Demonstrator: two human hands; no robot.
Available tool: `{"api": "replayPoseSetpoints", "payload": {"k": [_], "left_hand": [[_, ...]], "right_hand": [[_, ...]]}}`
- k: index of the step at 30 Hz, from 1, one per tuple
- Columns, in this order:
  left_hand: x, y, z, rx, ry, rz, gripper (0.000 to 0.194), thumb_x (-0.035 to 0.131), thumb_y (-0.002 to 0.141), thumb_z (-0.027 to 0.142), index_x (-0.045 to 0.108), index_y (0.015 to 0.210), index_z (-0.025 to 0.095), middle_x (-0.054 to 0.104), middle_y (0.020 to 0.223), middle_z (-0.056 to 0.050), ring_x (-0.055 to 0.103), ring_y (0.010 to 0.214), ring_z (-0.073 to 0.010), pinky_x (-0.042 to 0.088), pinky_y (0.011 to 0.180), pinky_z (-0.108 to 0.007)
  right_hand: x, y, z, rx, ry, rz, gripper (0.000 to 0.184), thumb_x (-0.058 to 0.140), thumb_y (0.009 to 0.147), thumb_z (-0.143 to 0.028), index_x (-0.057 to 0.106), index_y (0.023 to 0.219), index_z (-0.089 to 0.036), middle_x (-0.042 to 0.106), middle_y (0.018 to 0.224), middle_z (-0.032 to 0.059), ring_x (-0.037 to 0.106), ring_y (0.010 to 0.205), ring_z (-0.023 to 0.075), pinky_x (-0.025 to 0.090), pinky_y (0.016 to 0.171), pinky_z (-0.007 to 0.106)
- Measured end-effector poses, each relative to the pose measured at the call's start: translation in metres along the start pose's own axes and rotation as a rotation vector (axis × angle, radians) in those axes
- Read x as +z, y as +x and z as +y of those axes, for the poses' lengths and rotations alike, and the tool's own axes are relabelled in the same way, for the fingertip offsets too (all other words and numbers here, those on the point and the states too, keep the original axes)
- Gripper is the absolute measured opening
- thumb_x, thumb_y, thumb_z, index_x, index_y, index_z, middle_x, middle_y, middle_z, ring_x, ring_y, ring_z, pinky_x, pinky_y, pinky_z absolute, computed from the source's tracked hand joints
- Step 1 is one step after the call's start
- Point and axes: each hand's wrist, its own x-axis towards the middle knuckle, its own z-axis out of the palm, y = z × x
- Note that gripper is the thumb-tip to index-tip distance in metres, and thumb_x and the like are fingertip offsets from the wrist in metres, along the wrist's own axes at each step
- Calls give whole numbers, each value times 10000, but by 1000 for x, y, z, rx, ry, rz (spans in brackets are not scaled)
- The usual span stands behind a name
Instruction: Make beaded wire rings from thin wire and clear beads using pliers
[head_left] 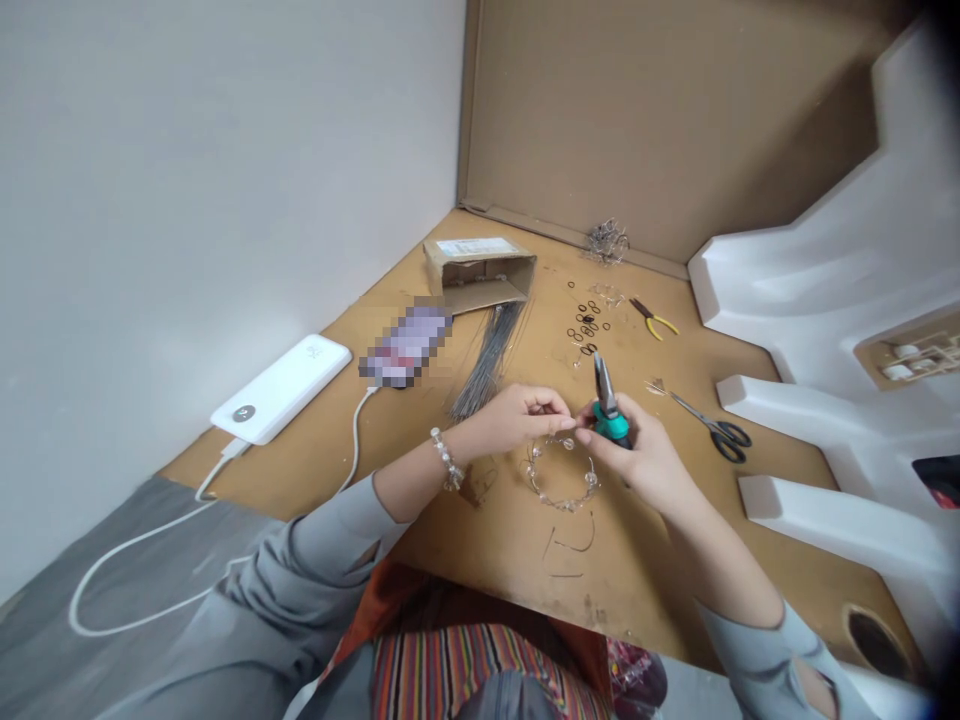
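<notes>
The wire ring (566,505) looks light and bendy, and its beads may be slippery, so bare wire seems best to pinch. It is thin and round, with clear, shiny beads, and is over the table (637,590), between the arms. The left hand (525,415) pinches its top, fingers nearly closed. The right hand (649,455) curls around green pliers (612,425).

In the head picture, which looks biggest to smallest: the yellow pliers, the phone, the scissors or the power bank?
1. Power bank
2. Phone
3. Scissors
4. Yellow pliers

That's how big they look here; real sizes may differ.
</notes>
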Motion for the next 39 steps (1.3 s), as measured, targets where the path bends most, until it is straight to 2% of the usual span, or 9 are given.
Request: {"api": "replayPoseSetpoints", "payload": {"k": [9,12,15,20,25,28,31,34,39], "left_hand": [[7,2,-12,-15,19,43,128,629,765,248,590,760,125,605,683,5,537,643,-81,425,613,-208],[6,4,-13,-18,51,73,137,619,778,260,600,778,124,616,723,-8,546,661,-87,435,625,-214],[2,6,-14,-2,135,138,154,595,803,269,617,871,133,627,873,-41,566,749,-106,452,658,-223],[-2,10,-15,104,197,40,184,500,868,224,642,959,150,619,1031,-73,567,921,-138,456,808,-270],[0,10,-15,68,138,20,134,588,821,247,669,863,149,594,897,-40,564,822,-118,456,773,-255],[0,11,-17,93,50,12,95,655,769,241,664,773,147,575,928,-37,555,897,-123,426,870,-280],[-2,11,-20,63,-78,-74,122,668,758,258,646,746,138,572,953,-40,550,925,-125,419,885,-286],[-3,10,-21,-42,-192,-156,183,624,797,315,605,791,133,579,888,-28,556,769,-96,457,746,-260],[-3,6,-15,-181,-129,-118,210,552,838,351,533,816,143,518,661,35,484,541,-58,397,532,-193]], "right_hand": [[16,3,21,60,108,-12,222,685,665,-311,543,791,-196,536,704,-31,470,640,118,398,625,260],[20,3,35,71,240,71,225,694,682,-315,543,805,-202,553,739,-21,494,674,126,410,656,267],[18,5,47,81,416,153,258,708,694,-334,529,833,-211,574,813,-3,526,738,139,431,713,284],[10,5,56,55,477,109,263,698,718,-347,518,861,-220,567,840,6,542,782,150,453,768,308],[10,2,54,59,510,52,275,686,726,-357,492,872,-229,557,862,12,551,805,159,464,783,324],[15,1,52,81,559,22,286,694,713,-362,494,866,-227,560,860,14,557,796,163,470,757,324],[17,2,51,89,611,-11,278,700,708,-353,510,863,-221,566,830,5,559,769,158,466,730,317],[13,2,48,81,454,-3,247,671,733,-384,539,855,-215,575,792,-2,560,745,157,453,726,312],[-17,-8,37,77,-192,158,223,603,767,-413,577,856,-210,625,783,10,562,689,156,434,671,290]]}}
